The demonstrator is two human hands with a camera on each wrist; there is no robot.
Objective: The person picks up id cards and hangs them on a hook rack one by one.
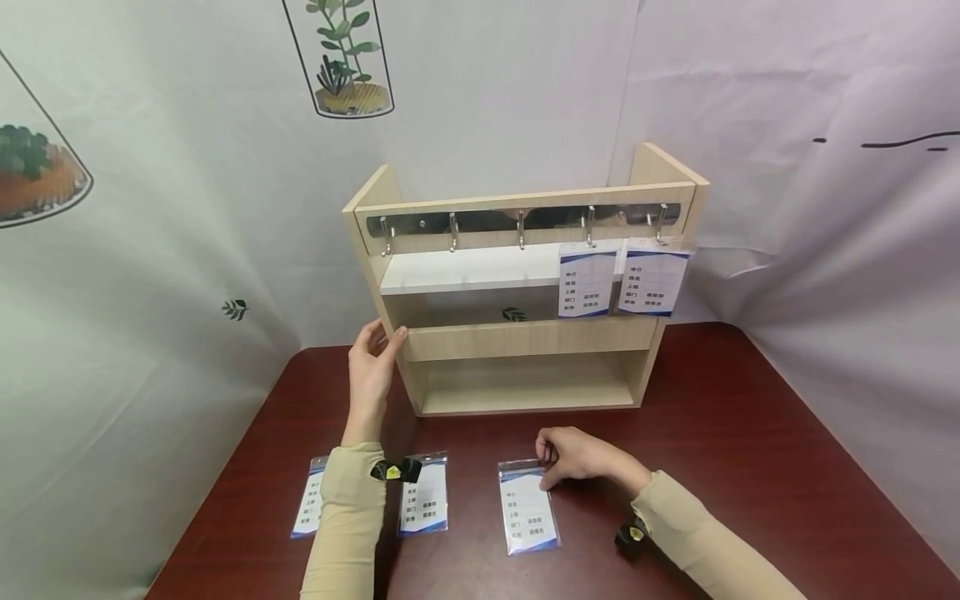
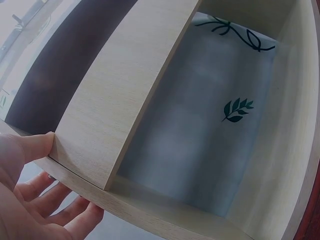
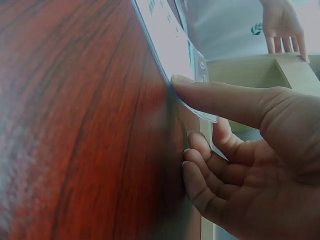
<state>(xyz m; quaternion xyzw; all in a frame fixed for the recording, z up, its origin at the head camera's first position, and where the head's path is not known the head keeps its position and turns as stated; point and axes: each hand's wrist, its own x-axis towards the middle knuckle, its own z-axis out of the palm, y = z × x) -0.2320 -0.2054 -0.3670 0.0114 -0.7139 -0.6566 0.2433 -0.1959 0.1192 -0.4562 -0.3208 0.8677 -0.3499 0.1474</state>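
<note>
My left hand (image 1: 371,367) holds the left side panel of a small wooden shelf rack (image 1: 525,340). In the left wrist view its thumb lies on the front board (image 2: 107,95) and its fingers are round the outer side. My right hand (image 1: 577,457) is at the upper right edge of a clear-sleeved name badge (image 1: 528,512) on the table. The right wrist view shows the thumb on the badge's (image 3: 162,37) edge and the index finger at its top end, the other fingers curled. Two similar badges (image 1: 423,500) (image 1: 309,500) lie to the left, the farther one partly behind my left sleeve.
A metal strip with several hooks (image 1: 521,229) runs across the rack's top. Two badges (image 1: 587,283) (image 1: 652,279) hang from its right-hand hooks. The dark red table (image 1: 720,433) carries the rack at its back, against a pale patterned cloth (image 1: 510,100).
</note>
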